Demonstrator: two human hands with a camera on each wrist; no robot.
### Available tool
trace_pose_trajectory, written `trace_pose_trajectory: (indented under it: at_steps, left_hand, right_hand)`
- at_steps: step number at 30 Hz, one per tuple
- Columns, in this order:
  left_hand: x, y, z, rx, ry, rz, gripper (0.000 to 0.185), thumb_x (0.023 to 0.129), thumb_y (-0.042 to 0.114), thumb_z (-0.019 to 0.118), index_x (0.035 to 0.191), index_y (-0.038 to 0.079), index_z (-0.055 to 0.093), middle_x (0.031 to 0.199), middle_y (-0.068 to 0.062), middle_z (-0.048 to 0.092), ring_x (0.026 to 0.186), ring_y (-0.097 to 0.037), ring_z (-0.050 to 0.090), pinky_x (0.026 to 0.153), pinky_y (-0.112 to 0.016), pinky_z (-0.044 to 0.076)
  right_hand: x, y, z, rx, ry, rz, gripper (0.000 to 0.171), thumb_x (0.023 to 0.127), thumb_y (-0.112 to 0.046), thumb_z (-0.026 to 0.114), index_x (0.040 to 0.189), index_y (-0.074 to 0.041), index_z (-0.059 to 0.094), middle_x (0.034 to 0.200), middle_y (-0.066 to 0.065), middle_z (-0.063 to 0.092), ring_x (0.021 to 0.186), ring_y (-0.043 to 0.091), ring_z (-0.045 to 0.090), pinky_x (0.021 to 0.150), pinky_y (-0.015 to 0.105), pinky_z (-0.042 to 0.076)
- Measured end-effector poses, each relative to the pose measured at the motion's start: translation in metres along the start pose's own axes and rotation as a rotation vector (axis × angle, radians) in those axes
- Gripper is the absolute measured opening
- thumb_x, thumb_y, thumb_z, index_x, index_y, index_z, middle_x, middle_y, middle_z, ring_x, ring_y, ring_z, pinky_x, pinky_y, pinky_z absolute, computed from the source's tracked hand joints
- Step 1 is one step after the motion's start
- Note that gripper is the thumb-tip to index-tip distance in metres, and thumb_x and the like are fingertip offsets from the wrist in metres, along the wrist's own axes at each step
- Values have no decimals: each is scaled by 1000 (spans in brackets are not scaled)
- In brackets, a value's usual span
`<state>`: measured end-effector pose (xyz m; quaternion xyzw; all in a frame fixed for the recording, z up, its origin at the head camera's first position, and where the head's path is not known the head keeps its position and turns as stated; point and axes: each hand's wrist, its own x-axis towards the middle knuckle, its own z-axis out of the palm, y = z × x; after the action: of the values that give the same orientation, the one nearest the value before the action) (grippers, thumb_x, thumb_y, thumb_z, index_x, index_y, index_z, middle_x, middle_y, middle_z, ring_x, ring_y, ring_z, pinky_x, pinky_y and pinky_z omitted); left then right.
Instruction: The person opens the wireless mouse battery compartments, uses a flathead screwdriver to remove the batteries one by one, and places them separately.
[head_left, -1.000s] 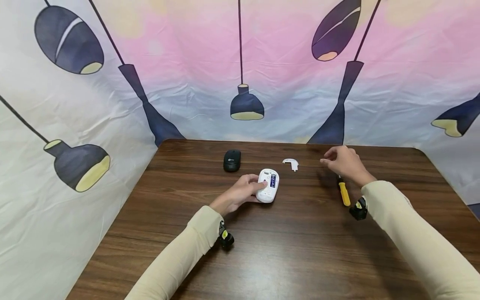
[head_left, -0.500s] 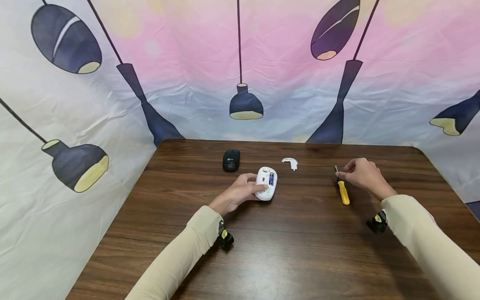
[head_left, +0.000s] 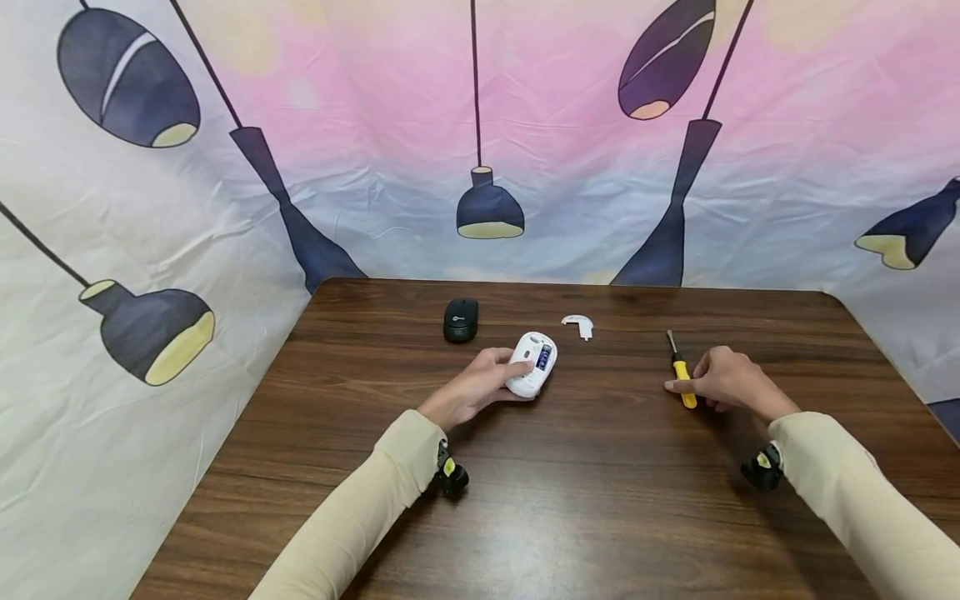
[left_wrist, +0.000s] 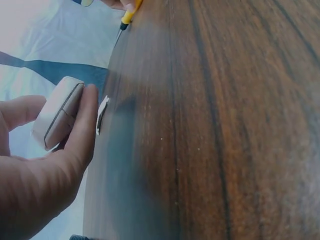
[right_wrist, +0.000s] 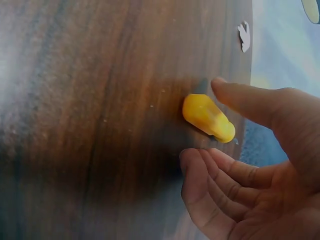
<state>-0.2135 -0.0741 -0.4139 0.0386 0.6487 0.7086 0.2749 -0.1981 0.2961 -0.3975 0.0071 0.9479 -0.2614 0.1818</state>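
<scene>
on dark wooden table (head_left: 600,500), left hand (head_left: 480,385) grips upturned white plastic mouse (head_left: 532,373). right hand (head_left: 723,379), fingers loosely apart, touches yellow-handled screwdriver (head_left: 682,379) without clasping it; a full wrap around the handle looks wise.

The screwdriver (right_wrist: 208,118) shows only its yellow handle in the right wrist view — the metal shaft is hidden behind it, and the right hand (right_wrist: 250,170) runs off the bottom and right edges. From the head view, whether those fingers actually close on the handle is too small to tell. In the left wrist view the left hand (left_wrist: 35,170) is cut by the left and bottom edges, and the white mouse (left_wrist: 57,120) is partly covered by thumb and finger. Its open underside faces away there. The small white cover piece (left_wrist: 102,114) is a blurred sliver — its shape cannot be made out.
</scene>
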Motion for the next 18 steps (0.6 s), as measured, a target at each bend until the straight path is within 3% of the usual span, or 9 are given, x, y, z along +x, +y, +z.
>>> trace_pose_trajectory:
  at_steps: [6, 13, 18]
  left_hand:
    - [1, 1, 1, -13, 1, -5, 45, 101, -1, 58, 141, -13, 42, 125, -23, 58, 97, -21, 63, 92, -39, 61]
    - [3, 1, 1, 13, 62, -9, 48, 97, -3, 64, 139, -13, 45, 123, -23, 59, 93, -21, 63, 87, -36, 62]
    - [4, 0, -1, -25, 39, -7, 44, 99, -2, 60, 139, -13, 45, 125, -25, 58, 92, -22, 64, 88, -35, 62]
  right_hand:
    - [-2, 0, 3, 29, -12, 7, 44, 89, -39, 78, 90, 3, 63, 76, 12, 63, 64, 19, 63, 57, 32, 62]
    - [-3, 1, 4, 56, -16, 16, 38, 91, -30, 77, 90, 6, 64, 76, 13, 64, 63, 18, 64, 56, 32, 62]
    - [-5, 3, 2, 51, 10, -13, 34, 92, -22, 75, 94, 11, 65, 76, 13, 63, 60, 17, 64, 55, 32, 62]
